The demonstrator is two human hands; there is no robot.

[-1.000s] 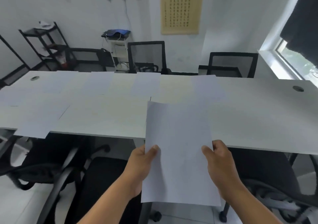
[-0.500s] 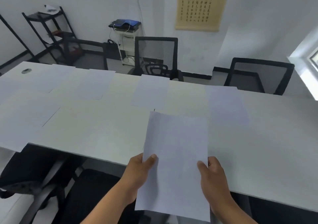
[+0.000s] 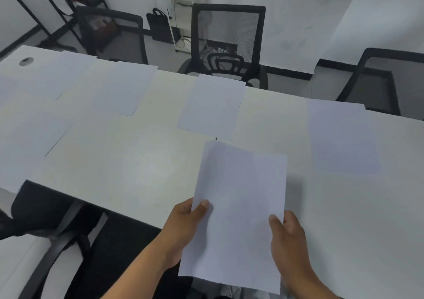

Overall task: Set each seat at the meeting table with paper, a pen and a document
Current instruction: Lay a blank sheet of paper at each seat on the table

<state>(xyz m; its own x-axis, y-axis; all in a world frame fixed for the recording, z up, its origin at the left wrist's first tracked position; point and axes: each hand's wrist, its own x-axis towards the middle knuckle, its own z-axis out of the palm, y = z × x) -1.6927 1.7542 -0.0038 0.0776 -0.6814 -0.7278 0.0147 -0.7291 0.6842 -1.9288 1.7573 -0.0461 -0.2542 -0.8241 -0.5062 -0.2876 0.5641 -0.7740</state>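
I hold a blank white sheet of paper over the near edge of the white meeting table. My left hand pinches its left edge with the thumb on top. My right hand pinches its right edge the same way. Several other sheets lie flat on the table: one straight ahead before the far middle chair, one to the right, one to the left, and more at the far left. No pen or document is in view.
Black mesh chairs stand behind the table: a middle chair, a left chair and a right chair. A black chair is tucked under the near edge at left. A white stand with cables is against the wall.
I have come closer to the table and the view has tilted down. The sheet in both hands has moved forward over the tabletop's near edge.
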